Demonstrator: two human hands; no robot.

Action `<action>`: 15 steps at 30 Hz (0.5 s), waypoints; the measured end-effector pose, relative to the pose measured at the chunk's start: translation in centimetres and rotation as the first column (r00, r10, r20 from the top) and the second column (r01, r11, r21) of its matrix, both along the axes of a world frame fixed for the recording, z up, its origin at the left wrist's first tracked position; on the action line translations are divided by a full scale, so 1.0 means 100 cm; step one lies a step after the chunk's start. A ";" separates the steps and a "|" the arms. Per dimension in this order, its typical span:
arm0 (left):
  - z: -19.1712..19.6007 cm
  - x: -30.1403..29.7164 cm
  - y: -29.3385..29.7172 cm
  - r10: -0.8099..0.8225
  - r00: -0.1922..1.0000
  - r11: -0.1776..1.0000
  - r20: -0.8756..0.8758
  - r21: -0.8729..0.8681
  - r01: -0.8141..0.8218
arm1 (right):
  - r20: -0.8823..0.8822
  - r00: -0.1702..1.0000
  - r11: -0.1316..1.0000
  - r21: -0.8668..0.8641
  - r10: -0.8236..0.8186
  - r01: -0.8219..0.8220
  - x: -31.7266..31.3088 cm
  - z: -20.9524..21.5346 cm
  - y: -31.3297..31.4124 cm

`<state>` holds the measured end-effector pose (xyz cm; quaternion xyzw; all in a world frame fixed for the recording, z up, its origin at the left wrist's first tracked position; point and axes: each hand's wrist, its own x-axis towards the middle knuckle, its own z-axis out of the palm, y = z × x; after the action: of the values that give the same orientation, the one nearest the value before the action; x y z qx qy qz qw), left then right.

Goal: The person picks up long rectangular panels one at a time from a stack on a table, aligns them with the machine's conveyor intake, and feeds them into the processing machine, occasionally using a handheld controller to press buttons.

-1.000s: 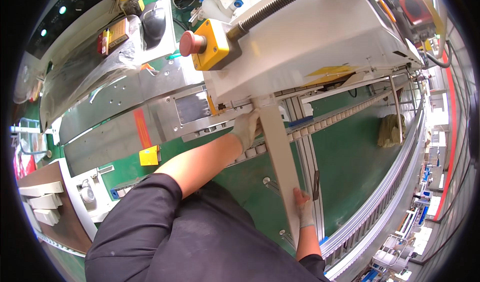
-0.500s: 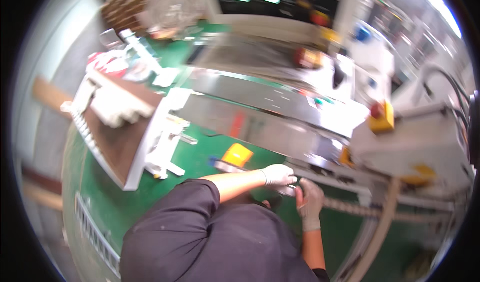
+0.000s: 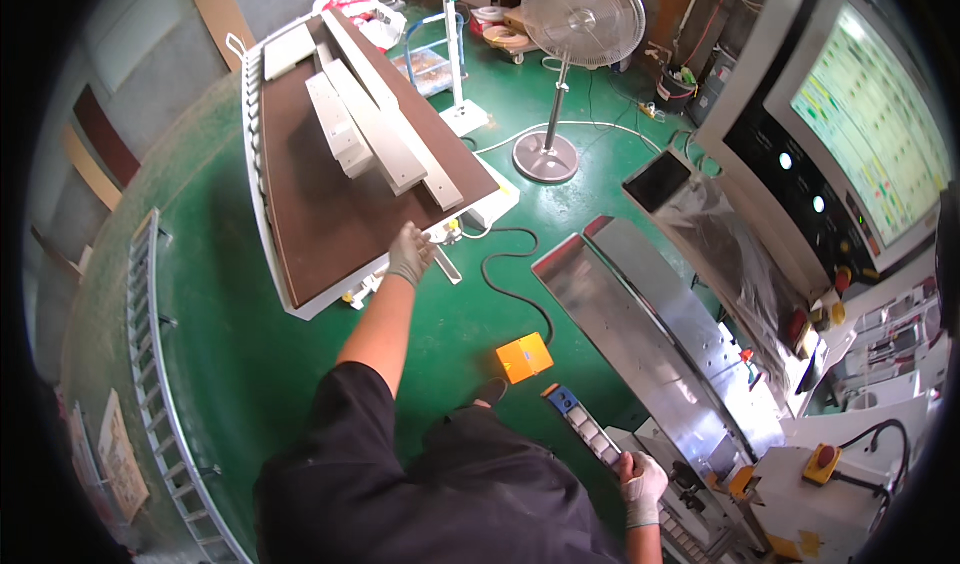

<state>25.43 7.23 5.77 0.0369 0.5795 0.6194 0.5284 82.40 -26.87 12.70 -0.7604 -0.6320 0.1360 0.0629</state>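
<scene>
While our left hand [image 3: 410, 254] rests open-fingered at the cart [image 3: 300, 204] edge, stacked boards [image 3: 375, 129] might slide; right hand [image 3: 642, 484] grips a rail [image 3: 590, 434].

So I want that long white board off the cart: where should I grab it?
Take the long board by its near end, coming from the cart's near edge where the left hand is. That end overhangs toward the person, and shorter boards crowd its far side.

— What stands on the green floor [image 3: 250, 364]?
— A pedestal fan [image 3: 583, 14], an orange block [image 3: 524, 356] and a black cable [image 3: 505, 264].
— And to the right?
— A lit monitor [image 3: 872, 134] above a long steel machine bed [image 3: 640, 334].
</scene>
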 end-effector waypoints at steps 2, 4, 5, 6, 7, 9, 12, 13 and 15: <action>-0.003 -0.041 0.029 0.014 0.999 0.999 0.047 0.029 -0.015 | -0.025 1.000 0.999 0.053 0.007 -0.006 -0.019 -0.009 0.017; 0.005 -0.061 0.059 0.008 0.999 0.998 0.037 0.060 -0.010 | -0.038 0.999 0.998 0.055 0.010 -0.008 -0.045 -0.012 0.037; 0.013 -0.061 0.072 -0.008 0.999 0.997 0.049 0.073 0.004 | -0.032 0.999 0.999 0.047 0.009 -0.008 -0.061 -0.009 0.048; 0.006 -0.073 0.082 -0.004 0.997 0.997 0.077 0.082 -0.003 | -0.035 0.999 0.999 0.032 0.021 -0.020 -0.077 -0.005 0.059; 0.005 -0.071 0.090 0.037 0.995 0.998 0.090 0.048 -0.041 | -0.014 1.000 1.000 -0.014 0.020 -0.020 -0.088 -0.003 0.067; 0.005 -0.080 0.107 0.100 0.986 0.994 0.131 0.040 -0.106 | -0.009 1.000 0.997 -0.073 0.029 -0.030 -0.104 -0.002 0.082; -0.007 -0.078 0.116 0.119 0.973 0.990 0.197 0.055 -0.132 | -0.172 0.983 0.996 -0.080 -0.058 0.045 -0.108 -0.006 0.086; -0.007 -0.068 0.114 0.104 0.972 0.988 0.213 0.090 -0.126 | -0.261 0.956 0.990 -0.077 -0.132 0.115 -0.115 0.004 0.088; -0.010 -0.047 0.098 0.031 0.978 0.984 0.204 0.168 -0.067 | -0.446 0.868 0.974 -0.147 -0.220 0.172 -0.107 -0.006 0.094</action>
<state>20.70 17.05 4.77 0.0058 0.4675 0.6811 0.5635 71.68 -17.44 12.08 -0.7689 -0.5110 0.3368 0.1850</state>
